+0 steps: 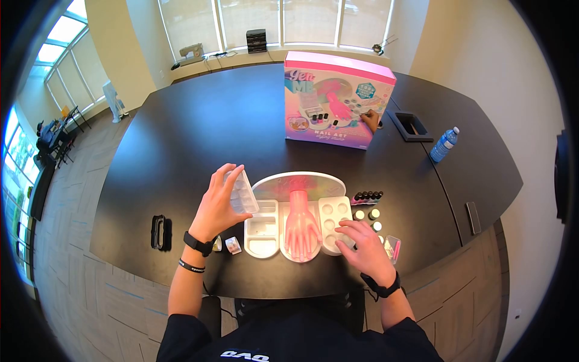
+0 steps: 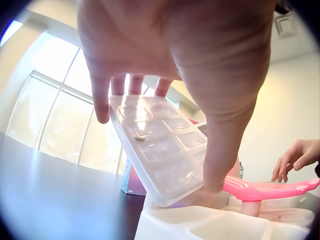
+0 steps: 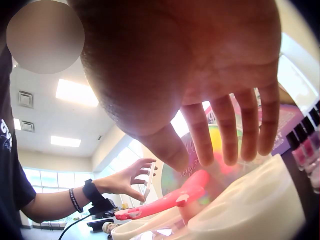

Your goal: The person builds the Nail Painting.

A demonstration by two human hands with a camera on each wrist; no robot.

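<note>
Translucent compartment tray (image 1: 243,194), tilted in your grip, is raised above the counter (image 1: 199,114), beside the left end of the white nail station. Beyond it stands the nail art box (image 1: 335,99), and nearer you the white nail station (image 1: 263,246) bears a pink model hand (image 1: 300,224). Your left hand (image 1: 217,202) pinches the tray, fingers at one end and thumb on a side edge; your right hand (image 1: 365,244) holds nothing, fingers apart over the round-welled end. Judging by its thin moulded walls, the tray should be light, fairly stiff and a little slick; hold it by opposite rims and avoid squeezing the middle, which might flex or crack. A small brownish speck (image 2: 140,139) shows on it; through the glare, you can't tell whether a lid covers the compartments.
</note>
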